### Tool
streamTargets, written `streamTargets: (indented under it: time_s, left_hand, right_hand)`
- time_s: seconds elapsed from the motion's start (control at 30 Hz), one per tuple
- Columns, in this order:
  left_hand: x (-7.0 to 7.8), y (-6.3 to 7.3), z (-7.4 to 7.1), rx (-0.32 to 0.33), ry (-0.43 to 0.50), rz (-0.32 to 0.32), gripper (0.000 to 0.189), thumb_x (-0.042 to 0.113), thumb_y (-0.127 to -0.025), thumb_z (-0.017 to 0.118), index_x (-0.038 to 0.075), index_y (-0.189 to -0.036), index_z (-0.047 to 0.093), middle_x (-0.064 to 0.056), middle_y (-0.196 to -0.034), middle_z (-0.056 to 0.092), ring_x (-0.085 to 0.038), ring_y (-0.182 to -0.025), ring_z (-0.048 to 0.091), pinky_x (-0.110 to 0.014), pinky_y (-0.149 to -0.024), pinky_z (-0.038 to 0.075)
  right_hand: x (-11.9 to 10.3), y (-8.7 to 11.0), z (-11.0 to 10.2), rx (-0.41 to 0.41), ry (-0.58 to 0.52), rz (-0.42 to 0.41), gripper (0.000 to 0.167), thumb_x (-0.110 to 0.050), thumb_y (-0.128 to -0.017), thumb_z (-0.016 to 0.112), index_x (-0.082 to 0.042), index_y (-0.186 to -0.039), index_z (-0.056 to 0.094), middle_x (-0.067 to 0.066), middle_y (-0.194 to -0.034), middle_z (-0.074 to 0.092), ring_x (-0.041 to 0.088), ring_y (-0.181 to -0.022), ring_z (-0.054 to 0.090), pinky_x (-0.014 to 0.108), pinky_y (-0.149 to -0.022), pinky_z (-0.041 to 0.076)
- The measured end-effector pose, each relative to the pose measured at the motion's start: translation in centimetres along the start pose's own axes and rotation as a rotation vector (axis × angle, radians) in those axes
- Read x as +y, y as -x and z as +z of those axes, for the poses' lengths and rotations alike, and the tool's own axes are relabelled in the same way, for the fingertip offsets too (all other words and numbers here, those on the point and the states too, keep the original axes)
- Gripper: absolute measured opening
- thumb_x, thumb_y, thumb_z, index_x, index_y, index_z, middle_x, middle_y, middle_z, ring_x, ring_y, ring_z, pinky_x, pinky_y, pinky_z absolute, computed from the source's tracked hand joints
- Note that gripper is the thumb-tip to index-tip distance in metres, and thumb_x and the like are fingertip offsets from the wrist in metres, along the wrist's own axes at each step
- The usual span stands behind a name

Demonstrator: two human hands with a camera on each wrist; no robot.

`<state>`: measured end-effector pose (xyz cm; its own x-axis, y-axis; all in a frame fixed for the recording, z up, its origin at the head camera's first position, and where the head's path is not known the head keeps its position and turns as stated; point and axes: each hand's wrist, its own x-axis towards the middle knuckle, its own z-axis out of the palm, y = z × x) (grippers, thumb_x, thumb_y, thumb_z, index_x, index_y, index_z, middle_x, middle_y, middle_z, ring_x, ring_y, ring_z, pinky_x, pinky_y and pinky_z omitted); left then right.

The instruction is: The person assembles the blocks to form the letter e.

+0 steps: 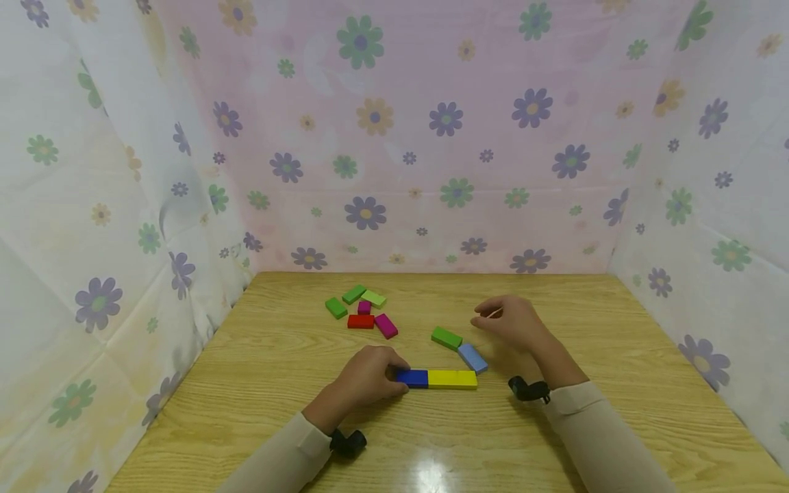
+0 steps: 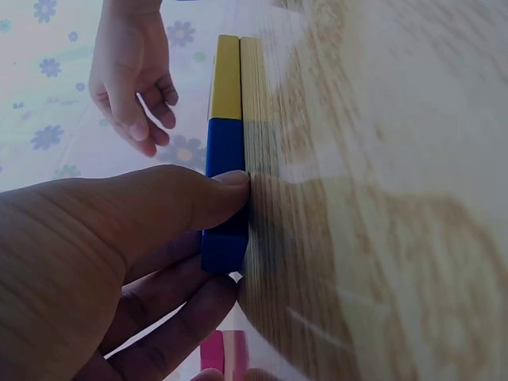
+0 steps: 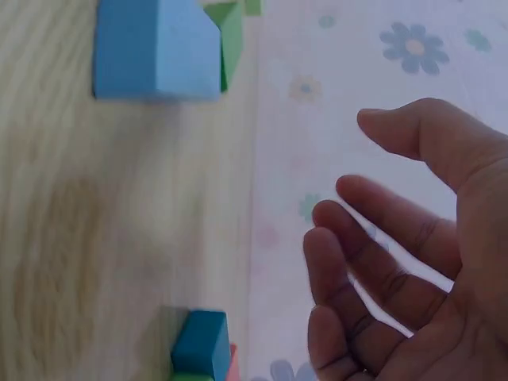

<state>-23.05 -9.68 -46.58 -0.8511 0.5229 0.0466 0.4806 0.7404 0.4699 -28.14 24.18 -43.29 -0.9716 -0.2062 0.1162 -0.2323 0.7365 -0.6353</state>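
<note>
My left hand [image 1: 368, 375] pinches a dark blue block [image 1: 413, 378] lying on the table, thumb on its near side and fingers around its left end. End to end with it on the right is a longer yellow block [image 1: 453, 379], the two in one straight row. A light blue block [image 1: 472, 357] lies slantwise just behind the yellow one's right end, and a green block [image 1: 446, 337] adjoins its far corner. My right hand [image 1: 508, 320] hovers above the table to the right of these, fingers loosely bent and holding nothing; the right wrist view shows its thumb apart from its fingers.
At the back left lie several loose blocks: green, a light green one [image 1: 374, 298], a red one [image 1: 361, 322] and magenta ones [image 1: 386, 326]. A teal block [image 3: 201, 344] shows low in the right wrist view. Flowered cloth [image 1: 431, 137] surrounds the wooden table [image 1: 277, 424].
</note>
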Motion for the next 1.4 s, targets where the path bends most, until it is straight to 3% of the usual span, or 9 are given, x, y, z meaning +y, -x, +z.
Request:
streamTargets:
  time_s: [0.17,0.27,0.53,0.77,1.0,1.23,1.3,1.4]
  left_hand:
    - [0.1,0.1,-0.1,-0.004,-0.002,-0.005,0.035,0.036,-0.084,0.087,0.024,-0.116,0.080,0.014,-0.110,0.075,-0.007,-0.104,0.065,-0.036,-0.096,0.054]
    - [0.1,0.1,-0.1,-0.005,-0.006,-0.003,0.035,0.037,-0.084,0.087,0.025,-0.116,0.080,0.015,-0.110,0.074,-0.008,-0.105,0.065,-0.037,-0.097,0.054]
    - [-0.3,0.1,0.0,-0.001,0.029,0.019,0.033,0.036,-0.084,0.087,0.024,-0.115,0.080,0.015,-0.108,0.074,-0.007,-0.103,0.064,-0.037,-0.097,0.054]
    - [-0.7,0.1,-0.1,-0.020,0.115,0.009,0.031,0.036,-0.084,0.087,0.025,-0.112,0.080,0.016,-0.103,0.067,-0.005,-0.091,0.058,-0.026,-0.083,0.051]
    - [-1.3,0.1,-0.3,-0.056,0.241,-0.006,0.039,0.035,-0.081,0.090,0.023,-0.117,0.078,0.010,-0.095,0.063,-0.010,-0.083,0.060,-0.025,-0.073,0.052]
    - [-2.1,0.1,-0.7,-0.119,0.384,-0.063,0.043,0.033,-0.080,0.091,0.024,-0.119,0.077,0.006,-0.091,0.069,-0.014,-0.083,0.065,-0.029,-0.076,0.055]
    - [-2.4,0.0,-0.8,-0.131,0.410,-0.074,0.041,0.032,-0.079,0.091,0.025,-0.117,0.077,0.005,-0.091,0.071,-0.014,-0.085,0.066,-0.029,-0.079,0.055]
    - [-2.7,-0.1,-0.9,-0.149,0.439,-0.086,0.037,0.029,-0.079,0.091,0.026,-0.114,0.078,0.007,-0.094,0.073,-0.014,-0.088,0.068,-0.029,-0.081,0.056]
  right_hand:
    - [0.7,0.0,-1.1,0.050,-0.008,-0.012,0.044,-0.043,-0.095,0.074,-0.013,-0.127,0.074,0.010,-0.120,0.074,0.029,-0.105,0.070,0.045,-0.083,0.059]
    - [1.4,0.0,-1.8,0.074,-0.019,0.024,0.045,-0.045,-0.094,0.074,-0.015,-0.128,0.073,0.012,-0.123,0.073,0.030,-0.107,0.069,0.045,-0.083,0.060]
    - [3.6,0.2,-3.5,0.112,-0.016,0.060,0.047,-0.043,-0.098,0.070,-0.015,-0.136,0.069,0.021,-0.145,0.058,0.044,-0.130,0.055,0.059,-0.097,0.053]
    - [5.7,0.6,-4.5,0.093,-0.014,0.075,0.044,-0.031,-0.102,0.066,-0.012,-0.142,0.064,0.023,-0.156,0.047,0.052,-0.141,0.041,0.070,-0.106,0.041]
    - [6.9,1.1,-5.1,0.058,-0.045,0.109,0.047,-0.023,-0.102,0.065,-0.008,-0.147,0.058,0.028,-0.159,0.040,0.056,-0.142,0.036,0.071,-0.105,0.041]
    - [8.4,1.1,-5.1,-0.007,-0.077,0.142,0.048,-0.019,-0.103,0.060,-0.004,-0.149,0.055,0.031,-0.161,0.034,0.059,-0.143,0.031,0.069,-0.107,0.041]
    - [8.8,1.1,-5.1,-0.020,-0.077,0.156,0.049,-0.016,-0.101,0.059,-0.003,-0.148,0.055,0.035,-0.159,0.034,0.060,-0.142,0.033,0.063,-0.101,0.048]
    - [9.4,1.2,-5.0,-0.031,-0.082,0.181,0.049,-0.012,-0.099,0.058,-0.003,-0.148,0.055,0.039,-0.155,0.037,0.056,-0.129,0.046,0.045,-0.078,0.054]
